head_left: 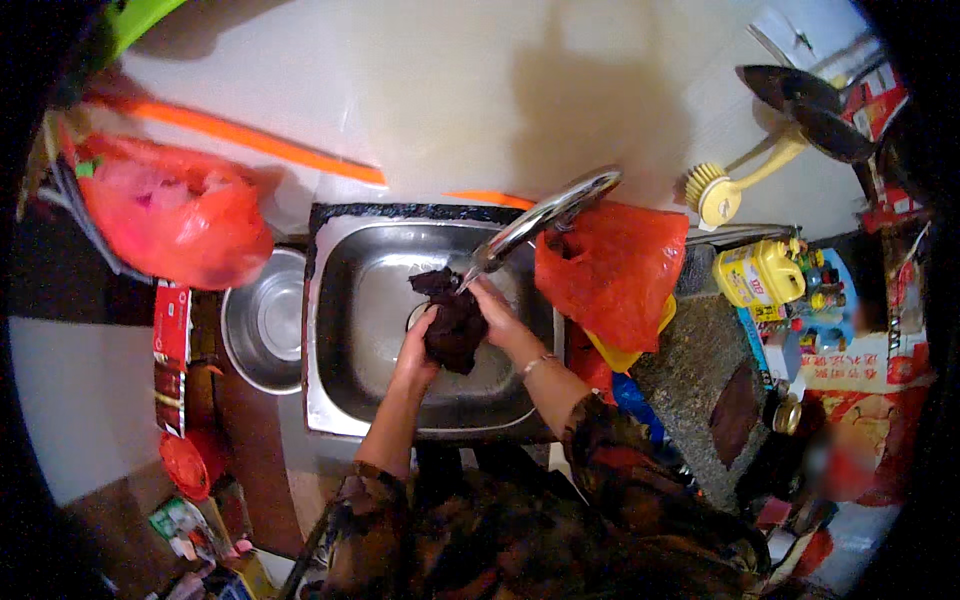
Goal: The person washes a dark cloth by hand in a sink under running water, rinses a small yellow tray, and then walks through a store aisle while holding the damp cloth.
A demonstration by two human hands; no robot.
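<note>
You have the dark cloth [457, 340] bunched over the middle of the sink [335, 418], just below the tip of the tap [545, 218] that reaches in from the back right corner. Your left hand [416, 348] grips the cloth's left side, your right hand [495, 313] its upper right — fingers closed on it, though the cloth hides most of them. Beside the sink's left edge sits a metal bowl [243, 350], its shiny bottom showing. Beyond the back left corner, a red bag [190, 235] bulges with contents you can't make out. A second bag [615, 275] — orange-red, contents hidden — covers the back right corner.
</note>
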